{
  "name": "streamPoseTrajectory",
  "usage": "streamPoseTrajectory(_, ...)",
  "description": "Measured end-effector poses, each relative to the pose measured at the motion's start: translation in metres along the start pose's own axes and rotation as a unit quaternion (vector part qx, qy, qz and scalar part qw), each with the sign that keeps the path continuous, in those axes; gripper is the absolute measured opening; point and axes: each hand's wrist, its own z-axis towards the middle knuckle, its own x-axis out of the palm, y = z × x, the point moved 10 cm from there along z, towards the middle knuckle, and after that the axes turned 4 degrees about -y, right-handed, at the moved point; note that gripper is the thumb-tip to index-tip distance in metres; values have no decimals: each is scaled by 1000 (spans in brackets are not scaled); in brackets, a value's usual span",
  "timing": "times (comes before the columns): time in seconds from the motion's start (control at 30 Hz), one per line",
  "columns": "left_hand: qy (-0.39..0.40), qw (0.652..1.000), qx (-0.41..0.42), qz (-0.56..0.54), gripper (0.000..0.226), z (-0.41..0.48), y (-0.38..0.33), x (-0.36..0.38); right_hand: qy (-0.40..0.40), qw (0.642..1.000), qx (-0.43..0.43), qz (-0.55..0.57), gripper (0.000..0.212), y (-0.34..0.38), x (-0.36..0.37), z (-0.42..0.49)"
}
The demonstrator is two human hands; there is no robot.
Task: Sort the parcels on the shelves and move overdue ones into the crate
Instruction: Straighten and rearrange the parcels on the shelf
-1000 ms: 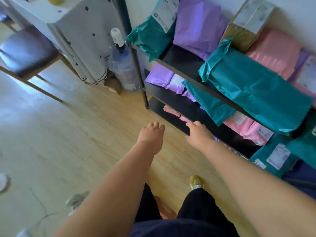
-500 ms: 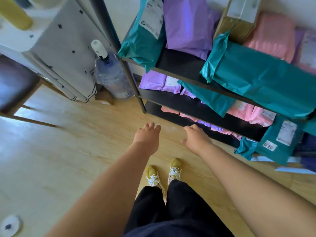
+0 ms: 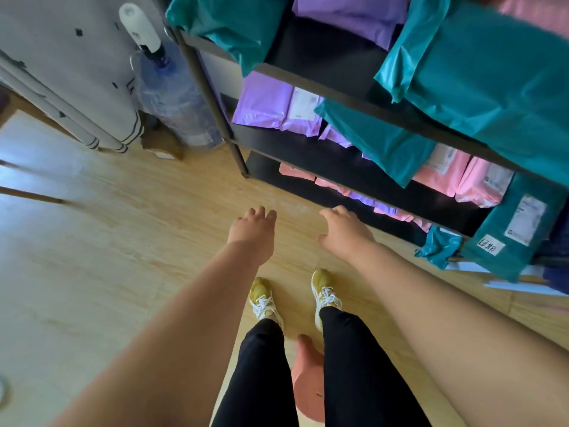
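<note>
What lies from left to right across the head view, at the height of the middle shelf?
Grey spotted cloth → water jug → black shelf post → purple parcel → draped teal parcel → pink parcels → labelled teal parcel.

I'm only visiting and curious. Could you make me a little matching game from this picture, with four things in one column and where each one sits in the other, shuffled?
Things
1. clear blue water bottle with a white pump top
2. purple plastic mailer bags
3. teal plastic mailer bag with a handwritten white tag
4. yellow sneakers with white laces

Places
A. left end of the middle shelf
B. on the wooden floor, in front of the rack
C. left of the black rack post
D. low right, below the pink mailer bags

Pairs: 1-C, 2-A, 3-D, 4-B
</note>
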Motion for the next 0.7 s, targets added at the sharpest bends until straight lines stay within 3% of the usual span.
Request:
streamPoseTrajectory(0.4,-10,997,-70,-43,61,74,-32,100,41,996,-58,-48,59,-72,88,85)
streamPoseTrajectory(0.7,-111,990,-76,-40,61,199,-29,196,-16,998,-56,-36,52,-117,177,230)
